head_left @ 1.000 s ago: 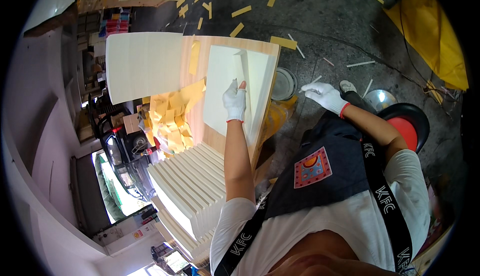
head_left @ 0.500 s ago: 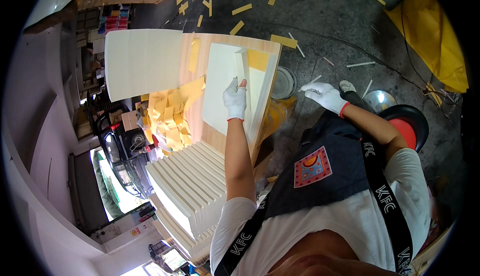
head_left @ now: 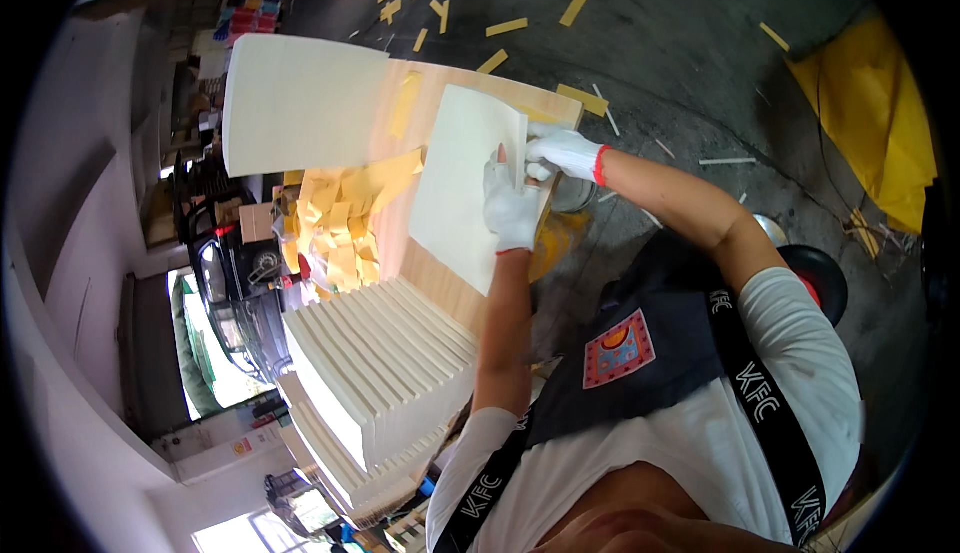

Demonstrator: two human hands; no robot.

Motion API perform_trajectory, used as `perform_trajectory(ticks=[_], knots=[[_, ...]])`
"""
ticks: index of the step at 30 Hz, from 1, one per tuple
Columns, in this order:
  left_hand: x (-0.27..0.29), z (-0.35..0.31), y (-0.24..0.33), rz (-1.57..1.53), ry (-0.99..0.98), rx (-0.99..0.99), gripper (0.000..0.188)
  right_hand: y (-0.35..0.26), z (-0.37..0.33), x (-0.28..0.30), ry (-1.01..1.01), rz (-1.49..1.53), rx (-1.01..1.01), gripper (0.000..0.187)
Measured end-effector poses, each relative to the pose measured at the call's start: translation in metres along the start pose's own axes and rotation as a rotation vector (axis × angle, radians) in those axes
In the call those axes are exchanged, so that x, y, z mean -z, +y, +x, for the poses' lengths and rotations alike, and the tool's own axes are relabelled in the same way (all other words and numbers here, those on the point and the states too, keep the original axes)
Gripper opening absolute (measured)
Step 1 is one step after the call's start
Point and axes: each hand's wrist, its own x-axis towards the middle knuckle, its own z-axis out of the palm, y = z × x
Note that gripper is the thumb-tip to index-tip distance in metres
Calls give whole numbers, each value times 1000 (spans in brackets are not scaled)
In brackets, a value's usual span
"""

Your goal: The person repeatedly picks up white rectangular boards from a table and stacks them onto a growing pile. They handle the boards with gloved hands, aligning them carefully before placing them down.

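Observation:
A white sheet [head_left: 458, 178], which looks soft and fairly thick, lies on the wooden tabletop [head_left: 395, 238] with its right edge raised. My left hand [head_left: 511, 208], in a white glove with the thumb tip bare, is closed at that raised edge. Just beyond it, my right hand [head_left: 566, 151], gloved in white with a red cuff, has its fingers bent round the same edge near the far corner. Parts of the fingers of both hands are hidden by the sheet or by each other. A yellow strip shows partly under the sheet's far edge.
A stack of white sheets [head_left: 390, 368] stands at the near left. Loose yellow strips [head_left: 345, 223] are heaped beside the tabletop, and another white panel [head_left: 300, 108] lies at its far left. Strips litter the floor [head_left: 690, 63]; a yellow tarp [head_left: 870, 123] lies at right.
My right hand has come from beside my body to the sheet's right edge. My left hand has shifted right, and the sheet's raised flap now lies more toward the right.

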Motion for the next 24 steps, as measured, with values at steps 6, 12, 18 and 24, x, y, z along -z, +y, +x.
perform_trajectory(ticks=[6,12,18,24], knots=[[21,4,7,115,-7,249,67,-10,-3,-26,-96,160,74,61],[81,2,-35,-177,284,518,43,2,2,-92,-47,-946,331,62],[150,-80,-86,-744,930,380,26,83,-5,-212,-526,-1818,393,97],[175,-122,-113,-884,1270,523,25,147,-7,-224,-346,-1863,466,113]])
